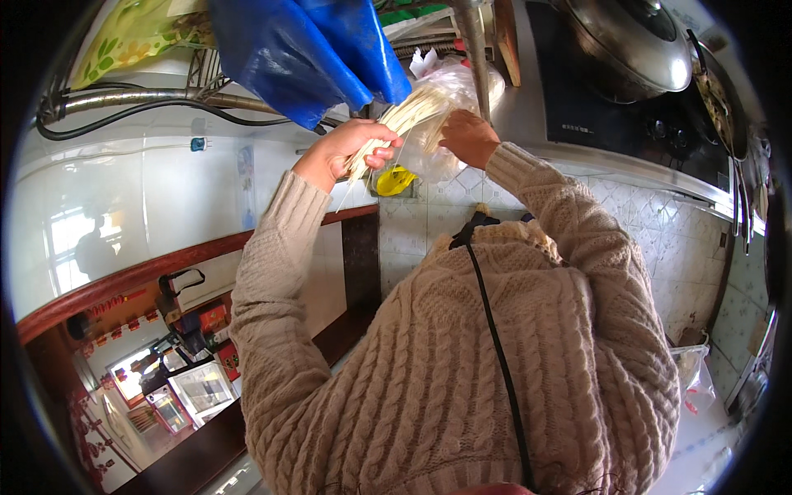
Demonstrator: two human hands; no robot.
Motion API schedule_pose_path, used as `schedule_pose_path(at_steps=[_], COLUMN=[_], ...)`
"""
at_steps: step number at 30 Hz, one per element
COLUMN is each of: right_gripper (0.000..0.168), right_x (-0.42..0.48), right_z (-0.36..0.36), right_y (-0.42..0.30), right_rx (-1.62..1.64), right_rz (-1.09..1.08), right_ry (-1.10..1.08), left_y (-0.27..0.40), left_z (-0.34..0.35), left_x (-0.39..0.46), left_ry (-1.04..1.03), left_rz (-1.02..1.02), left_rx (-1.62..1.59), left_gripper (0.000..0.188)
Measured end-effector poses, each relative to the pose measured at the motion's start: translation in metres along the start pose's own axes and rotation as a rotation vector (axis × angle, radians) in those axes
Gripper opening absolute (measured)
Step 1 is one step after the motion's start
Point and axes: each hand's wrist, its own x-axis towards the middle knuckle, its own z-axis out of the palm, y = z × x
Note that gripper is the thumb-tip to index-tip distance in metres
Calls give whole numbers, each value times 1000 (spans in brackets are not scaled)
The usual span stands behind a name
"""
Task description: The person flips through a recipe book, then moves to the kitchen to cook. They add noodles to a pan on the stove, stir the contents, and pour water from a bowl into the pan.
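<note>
A bundle of thin dried noodles (408, 112) lies slanted in my left hand (359, 148), whose fingers are closed around its lower end. A few loose strands stick out below that grip. The far end of the bundle reaches a crumpled clear plastic bag (442, 162). My right hand (468, 137) is at the bag, its fingers curled over the plastic beside more pale strands; its fingertips are partly hidden. Just below the bag shows a piece of yellow plastic (396, 180).
A blue plastic sheet or bag (297, 55) hangs above my left hand. A metal pole (475, 62) stands close to my right hand. On the right, a black cooktop (594, 117) carries a lidded metal pan (625, 55). A black cable (167, 105) runs along the left wall.
</note>
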Motion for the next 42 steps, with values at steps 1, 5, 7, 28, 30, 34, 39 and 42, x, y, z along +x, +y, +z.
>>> schedule_pose_path(at_steps=[1, 5, 7, 28, 30, 34, 39, 42], right_gripper=[25, 18, 22, 57, 63, 55, 30, 30], right_x=[-3, -6, 3, 8, 12, 15, -15, -53], right_z=[5, 20, 20, -39, -55, -69, -125, -150], right_y=[5, 8, 6, -49, -59, -61, -77, -68], right_rx=[-12, -97, 26, 1609, 1847, 2439, 2710, 2771], right_rz=[57, 75, 215, 773, 644, 662, 597, 764], right_ry=[-42, 1, -98, 539, 515, 331, 248, 183], left_y=[1, -2, -3, -22, -26, -27, -48, -71], left_z=[-1, -9, -7, 16, 19, 37, 97, 151], left_x=[-4, -25, -37, -67, -64, -60, -70, -68], left_ry=[-2, -2, 8, -130, -126, -107, -13, 37], left_rz=[-9, -15, -23, 150, 156, 163, 146, 120], left_rx=[-11, -9, -9, -164, -193, -190, -179, -166], left_gripper=[25, 21, 22, 31, 31, 29, 27, 27])
